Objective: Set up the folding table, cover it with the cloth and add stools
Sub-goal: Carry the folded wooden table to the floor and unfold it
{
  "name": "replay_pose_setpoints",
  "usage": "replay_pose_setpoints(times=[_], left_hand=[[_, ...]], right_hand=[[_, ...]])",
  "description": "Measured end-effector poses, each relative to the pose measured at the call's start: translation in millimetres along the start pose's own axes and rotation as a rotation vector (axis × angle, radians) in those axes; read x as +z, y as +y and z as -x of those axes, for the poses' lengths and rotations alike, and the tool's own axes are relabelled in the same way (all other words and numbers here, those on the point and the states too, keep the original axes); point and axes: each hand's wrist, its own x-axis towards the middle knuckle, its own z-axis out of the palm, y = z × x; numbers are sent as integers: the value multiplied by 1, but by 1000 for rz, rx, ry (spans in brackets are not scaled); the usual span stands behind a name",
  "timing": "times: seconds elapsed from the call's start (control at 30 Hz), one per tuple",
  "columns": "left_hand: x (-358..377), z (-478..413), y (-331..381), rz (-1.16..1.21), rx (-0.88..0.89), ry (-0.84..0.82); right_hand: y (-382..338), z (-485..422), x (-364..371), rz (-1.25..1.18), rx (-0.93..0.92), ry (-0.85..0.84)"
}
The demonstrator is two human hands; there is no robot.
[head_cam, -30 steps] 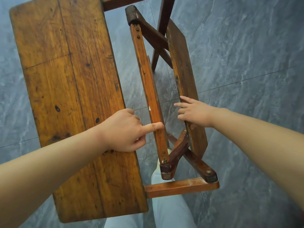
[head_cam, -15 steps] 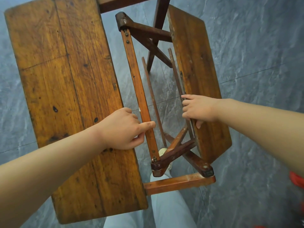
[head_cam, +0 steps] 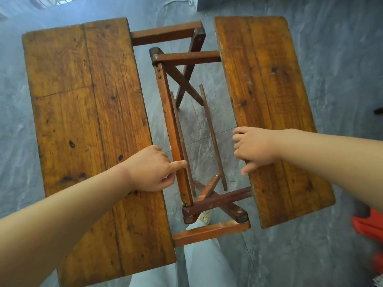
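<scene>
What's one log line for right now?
step: unfolding | left hand pinches orange-brown wooden centre rail | right hand grips right brown wooden tabletop board | cloth: none seen

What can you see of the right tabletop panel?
The right tabletop panel is worn orange-brown wood, two boards joined lengthwise, with dark knots and scuffs. It lies roughly level above the grey floor, set apart from the left panel by a gap. Dark crossbars meet its inner edge at both ends. The right hand grips that inner edge, fingers curled over it.
</scene>
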Motion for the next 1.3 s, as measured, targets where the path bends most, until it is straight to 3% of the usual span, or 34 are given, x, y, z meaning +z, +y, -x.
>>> replay_pose_setpoints(times=[0.3, 0.5, 0.67, 1.3], left_hand=[[-7, -7, -6, -45, 66, -19], [-5, -7, -10, -42, 92, 0], [-12, -5, -12, -20, 96, 5], [-10, 30, -33, -29, -4, 104]], right_hand=[[-13, 30, 7, -9, 10, 190], [-22, 32, 16, -31, 38, 518], [-28, 19, 12, -71, 60, 675], [-31, -55, -65, -75, -4, 736]])
